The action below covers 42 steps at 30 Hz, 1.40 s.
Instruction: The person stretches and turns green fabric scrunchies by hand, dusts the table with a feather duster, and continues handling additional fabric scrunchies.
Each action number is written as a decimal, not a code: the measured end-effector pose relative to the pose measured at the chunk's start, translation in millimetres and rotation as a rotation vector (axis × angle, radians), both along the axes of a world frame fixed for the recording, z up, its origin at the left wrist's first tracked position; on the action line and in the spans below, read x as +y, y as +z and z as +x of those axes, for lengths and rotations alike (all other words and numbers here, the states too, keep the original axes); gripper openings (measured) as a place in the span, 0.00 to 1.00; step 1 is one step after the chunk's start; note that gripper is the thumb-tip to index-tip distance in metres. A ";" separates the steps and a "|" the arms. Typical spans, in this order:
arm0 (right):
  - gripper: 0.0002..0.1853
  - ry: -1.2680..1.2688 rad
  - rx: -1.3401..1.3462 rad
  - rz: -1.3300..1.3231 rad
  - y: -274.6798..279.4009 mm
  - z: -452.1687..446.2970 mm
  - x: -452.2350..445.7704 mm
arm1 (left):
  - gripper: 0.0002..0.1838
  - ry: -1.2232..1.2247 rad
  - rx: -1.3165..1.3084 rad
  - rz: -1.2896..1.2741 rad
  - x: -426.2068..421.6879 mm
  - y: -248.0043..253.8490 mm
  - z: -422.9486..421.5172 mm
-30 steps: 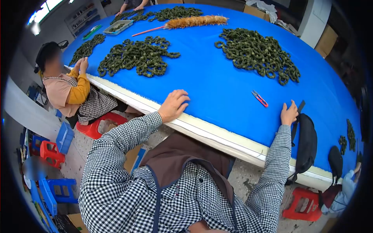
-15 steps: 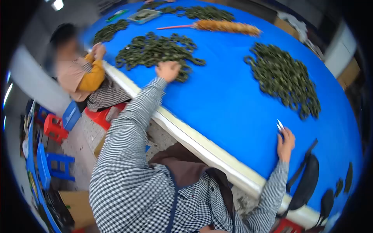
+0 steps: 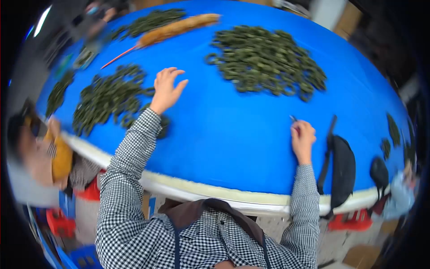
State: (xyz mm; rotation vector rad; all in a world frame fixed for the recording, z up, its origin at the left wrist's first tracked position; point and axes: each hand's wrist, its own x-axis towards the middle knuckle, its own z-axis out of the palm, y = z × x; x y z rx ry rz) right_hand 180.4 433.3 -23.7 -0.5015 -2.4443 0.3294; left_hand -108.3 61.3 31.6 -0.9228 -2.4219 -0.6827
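Note:
My left hand (image 3: 166, 88) is open, its fingers apart and nothing in them. It is at the right edge of a loose heap of dark green ring-shaped pieces (image 3: 105, 96) on the blue table. My right hand (image 3: 304, 135) is closed around small snips (image 3: 293, 118); only their metal tips show past the fingers. It rests on or just above the blue surface (image 3: 237, 143). A larger, denser heap of the same green rings (image 3: 268, 62) lies ahead, between and beyond my hands.
Behind the left heap lies a fluffy orange duster (image 3: 179, 30) with a red handle. A black bag (image 3: 343, 170) sits right of my right hand. A person in yellow sleeves (image 3: 62, 157) is at the left edge. Red stools (image 3: 350, 221) stand below the table.
My left hand has come off the left heap and moved right, its fingers opening. My right hand keeps the snips. The whole view has turned right, so the heaps appear further left.

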 end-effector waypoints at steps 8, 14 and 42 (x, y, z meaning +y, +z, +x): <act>0.08 -0.026 -0.072 -0.084 -2.1 -5.8 -10.0 | 0.33 0.017 -0.311 0.213 155.6 -64.0 -77.9; 0.09 -0.063 -0.085 -0.083 -1.8 0.5 -7.6 | 0.36 0.099 -0.273 0.205 221.3 -88.3 -75.9; 0.48 -0.247 -0.229 -0.055 -12.9 -111.0 86.7 | 0.35 -0.063 -0.477 0.128 295.0 -47.7 -86.7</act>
